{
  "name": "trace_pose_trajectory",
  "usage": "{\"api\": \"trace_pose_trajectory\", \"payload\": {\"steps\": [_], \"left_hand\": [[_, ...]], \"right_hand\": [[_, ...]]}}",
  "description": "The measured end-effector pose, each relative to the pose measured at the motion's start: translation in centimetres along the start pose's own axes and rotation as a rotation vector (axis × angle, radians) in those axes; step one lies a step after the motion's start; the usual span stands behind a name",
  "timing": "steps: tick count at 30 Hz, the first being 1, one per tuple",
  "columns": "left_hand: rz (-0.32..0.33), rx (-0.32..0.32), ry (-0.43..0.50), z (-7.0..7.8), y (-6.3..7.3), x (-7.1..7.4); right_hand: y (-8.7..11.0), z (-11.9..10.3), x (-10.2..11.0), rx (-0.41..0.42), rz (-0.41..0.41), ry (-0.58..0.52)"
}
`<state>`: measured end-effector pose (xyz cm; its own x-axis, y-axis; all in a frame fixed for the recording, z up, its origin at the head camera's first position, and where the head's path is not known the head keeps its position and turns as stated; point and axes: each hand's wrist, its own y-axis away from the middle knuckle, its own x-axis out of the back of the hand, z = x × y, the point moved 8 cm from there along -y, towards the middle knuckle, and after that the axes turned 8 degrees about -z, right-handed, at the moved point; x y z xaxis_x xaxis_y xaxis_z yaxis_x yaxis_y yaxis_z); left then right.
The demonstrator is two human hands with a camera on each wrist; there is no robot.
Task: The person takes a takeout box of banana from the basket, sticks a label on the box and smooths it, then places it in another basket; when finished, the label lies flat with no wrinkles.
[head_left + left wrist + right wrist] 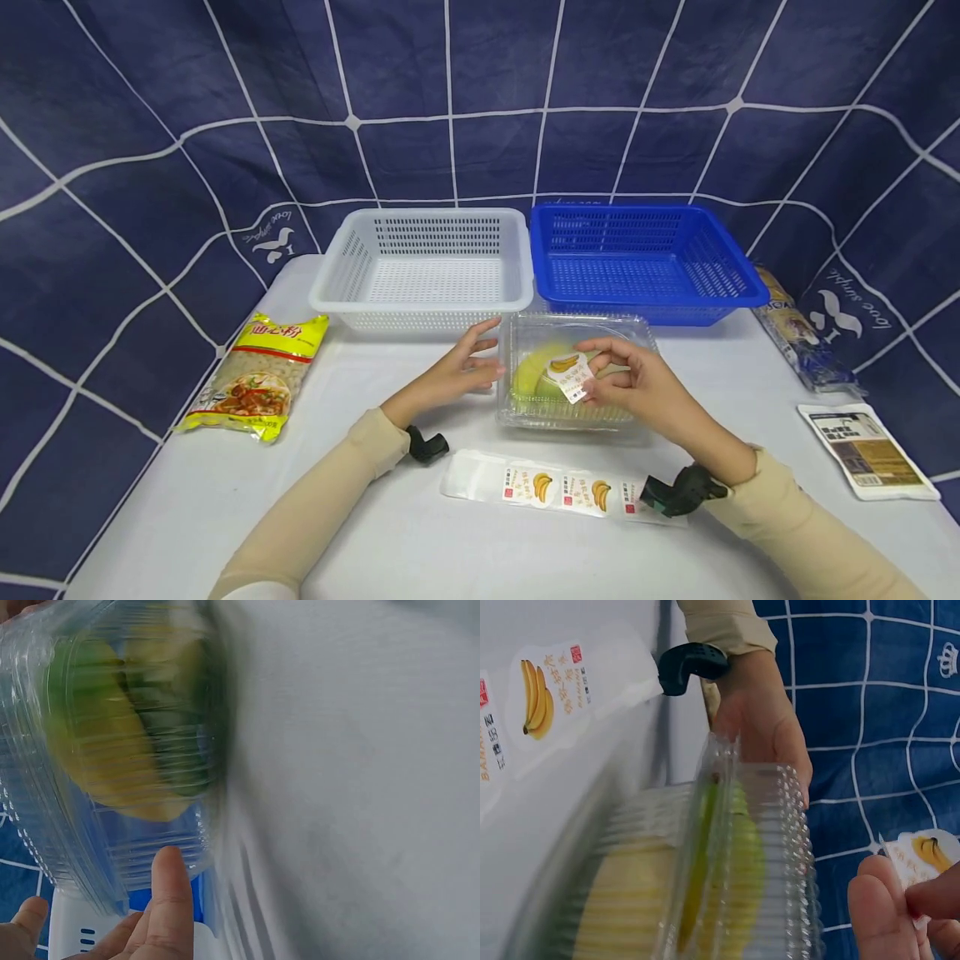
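A clear plastic clamshell box (517, 408) with yellow-green fruit (112, 742) inside stands on the white table, its lid down. Between thumb and fingers my right hand (637, 383) pinches a white banana sticker (572, 377) above the lid. My left hand (453, 375) is at the box's left side, fingers spread and loosely extended; whether they touch the wall I cannot tell. In front of the box lies a backing strip (480, 479) with several banana stickers, partly under the right wrist.
Behind the box are a white basket (420, 312) and a blue basket (645, 312). A yellow-ended food bag (258, 379) lies at the left. On the right lie a blue-and-brown packet (798, 337) and a white-edged pouch (866, 450).
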<state>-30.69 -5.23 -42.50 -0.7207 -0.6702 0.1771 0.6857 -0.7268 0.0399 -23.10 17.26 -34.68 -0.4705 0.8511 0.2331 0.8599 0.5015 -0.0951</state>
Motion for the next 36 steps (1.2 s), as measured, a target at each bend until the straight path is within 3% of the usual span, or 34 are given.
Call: {"api": "trace_pose_trajectory", "payload": {"steps": [8,13,19,27,31,36], "left_hand": [[-0.017,0.007,0.018,0.3,-0.5,0.2],[-0.035,0.019,-0.025,0.5,-0.8,0.1],[-0.024,0.042,-0.06,0.8,-1.2,0.1],[-0.007,0.064,-0.031,0.4,-1.8,0.2],[-0.007,0.063,-0.015,0.3,-1.8,0.1],[-0.012,0.052,-0.009,0.4,-1.8,0.0]], "right_hand": [[-0.4,-0.2,1.4,-0.095,-0.017,0.009],[-0.8,-0.5,2.1,-0.14,-0.023,0.068],[-1.3,-0.7,3.3,-0.197,-0.047,0.188],[-2.7,-0.3,4.8,-0.274,-0.043,0.201],[-3.2,0.0,4.9,-0.262,-0.037,0.2],[-3.5,0.9,5.1,-0.165,-0.028,0.16]]}}
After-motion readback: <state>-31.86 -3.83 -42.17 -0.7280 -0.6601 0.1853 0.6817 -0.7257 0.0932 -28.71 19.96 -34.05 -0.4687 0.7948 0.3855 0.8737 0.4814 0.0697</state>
